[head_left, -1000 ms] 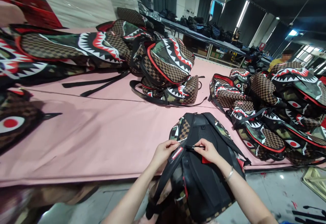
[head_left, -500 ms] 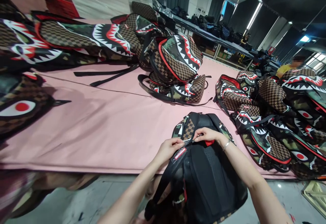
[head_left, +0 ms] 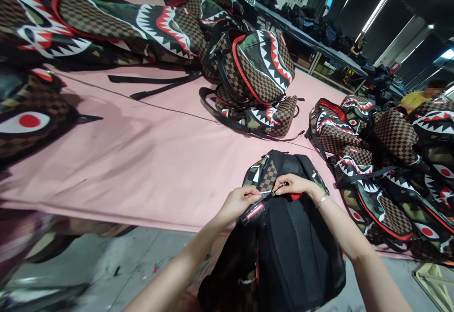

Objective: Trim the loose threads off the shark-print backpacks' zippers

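A backpack [head_left: 294, 246] lies at the table's front edge, its black padded back side facing up. Brown checks and camouflage print show at its top end. My left hand [head_left: 243, 201] is closed in a pinch on the backpack's black strap, just above a red label [head_left: 255, 212]. Opposite it, my right hand [head_left: 294, 186] pinches a small black piece at the strap's upper end, too small to make out surely. A bit of red [head_left: 295, 196] shows under the right hand. The fingertips of both hands are close together but apart.
The pink-covered table [head_left: 149, 160] runs ahead and to the left. Stacked shark-mouth backpacks [head_left: 262, 71] stand beyond, with more piled at the right [head_left: 376, 189] and one at the left [head_left: 31, 118]. Behind the right pile is a person in yellow [head_left: 414, 99].
The view has shifted, so the table and far backpacks appear higher and slightly to the right. Both hands keep their pinches at the same spot on the backpack.
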Demonstrator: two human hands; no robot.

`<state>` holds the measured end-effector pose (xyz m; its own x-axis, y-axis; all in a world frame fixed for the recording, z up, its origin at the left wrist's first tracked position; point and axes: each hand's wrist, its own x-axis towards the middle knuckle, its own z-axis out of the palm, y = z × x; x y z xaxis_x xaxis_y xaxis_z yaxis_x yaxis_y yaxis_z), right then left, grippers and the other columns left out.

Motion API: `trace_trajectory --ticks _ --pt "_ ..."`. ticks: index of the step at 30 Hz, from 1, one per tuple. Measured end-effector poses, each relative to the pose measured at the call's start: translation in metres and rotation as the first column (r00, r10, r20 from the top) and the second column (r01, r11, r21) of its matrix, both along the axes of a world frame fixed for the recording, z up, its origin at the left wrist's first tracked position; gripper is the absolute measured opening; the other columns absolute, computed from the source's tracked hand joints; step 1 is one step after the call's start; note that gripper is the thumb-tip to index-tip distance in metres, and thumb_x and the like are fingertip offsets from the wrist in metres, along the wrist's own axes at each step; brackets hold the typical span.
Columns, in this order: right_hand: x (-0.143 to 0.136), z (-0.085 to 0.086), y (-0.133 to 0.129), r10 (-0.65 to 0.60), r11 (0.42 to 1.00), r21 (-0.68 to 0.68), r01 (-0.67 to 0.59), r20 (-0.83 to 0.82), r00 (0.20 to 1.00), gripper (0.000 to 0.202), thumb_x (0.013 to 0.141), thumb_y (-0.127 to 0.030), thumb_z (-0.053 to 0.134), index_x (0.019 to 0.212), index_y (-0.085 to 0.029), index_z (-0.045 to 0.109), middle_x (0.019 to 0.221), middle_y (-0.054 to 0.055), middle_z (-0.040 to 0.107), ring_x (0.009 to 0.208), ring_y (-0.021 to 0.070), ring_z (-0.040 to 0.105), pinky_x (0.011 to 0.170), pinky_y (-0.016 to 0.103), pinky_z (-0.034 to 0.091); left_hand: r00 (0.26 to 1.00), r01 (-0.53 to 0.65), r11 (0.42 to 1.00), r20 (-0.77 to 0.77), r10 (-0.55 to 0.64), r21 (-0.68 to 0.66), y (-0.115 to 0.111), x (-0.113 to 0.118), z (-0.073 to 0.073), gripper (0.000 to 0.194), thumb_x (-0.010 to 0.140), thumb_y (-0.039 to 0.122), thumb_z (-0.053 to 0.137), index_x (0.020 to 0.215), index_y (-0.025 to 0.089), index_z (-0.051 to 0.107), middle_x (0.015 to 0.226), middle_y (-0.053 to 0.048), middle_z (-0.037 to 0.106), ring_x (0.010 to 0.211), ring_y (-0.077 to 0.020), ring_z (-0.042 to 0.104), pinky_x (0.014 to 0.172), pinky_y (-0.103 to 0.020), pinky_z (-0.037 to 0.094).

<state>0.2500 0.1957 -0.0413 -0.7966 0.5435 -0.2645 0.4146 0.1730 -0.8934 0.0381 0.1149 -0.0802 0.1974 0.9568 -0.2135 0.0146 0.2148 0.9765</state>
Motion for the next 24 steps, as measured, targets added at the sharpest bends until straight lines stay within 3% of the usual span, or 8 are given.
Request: trace_trajectory --ticks 15,20,24 --pt "-0.03 -0.006 -0.015 0.124 0.988 0.087 -0.128 0.046 0.991 0.026 0.077 -0.041 0.062 0.083 -0.016 0.066 0.078 0.001 0.063 0.072 0.0131 0.057 0.07 0.025 0.045 0.979 -0.126 0.991 0.159 0.13 -0.039 -0.001 -0.001 -0.012 0.022 0.059 0.036 0.067 0.067 0.015 0.065 0.062 -0.001 0.061 0.057 -0.0127 0.053 0.056 -0.024 0.041" --pt "-0.037 -0.006 -0.023 0.102 0.988 0.111 -0.108 0.055 0.993 0.029 0.076 -0.044 0.063 0.078 -0.016 0.067 0.075 0.0 0.063 0.07 0.013 0.057 0.068 0.023 0.045 0.948 -0.196 0.978 0.241 0.209 -0.078 -0.008 -0.001 -0.008 0.025 0.059 0.038 0.068 0.068 0.015 0.063 0.06 0.0 0.059 0.056 -0.0122 0.053 0.055 -0.024 0.042" --pt "-0.039 -0.005 -0.031 0.074 0.993 0.088 -0.076 0.022 0.997 0.03 0.075 -0.045 0.064 0.076 -0.015 0.066 0.075 0.001 0.063 0.068 0.0126 0.056 0.066 0.023 0.045 0.913 -0.262 0.956 0.287 0.289 -0.13 -0.014 -0.005 -0.014 0.031 0.058 0.042 0.069 0.069 0.014 0.061 0.059 0.0 0.058 0.056 -0.0122 0.053 0.054 -0.024 0.043"
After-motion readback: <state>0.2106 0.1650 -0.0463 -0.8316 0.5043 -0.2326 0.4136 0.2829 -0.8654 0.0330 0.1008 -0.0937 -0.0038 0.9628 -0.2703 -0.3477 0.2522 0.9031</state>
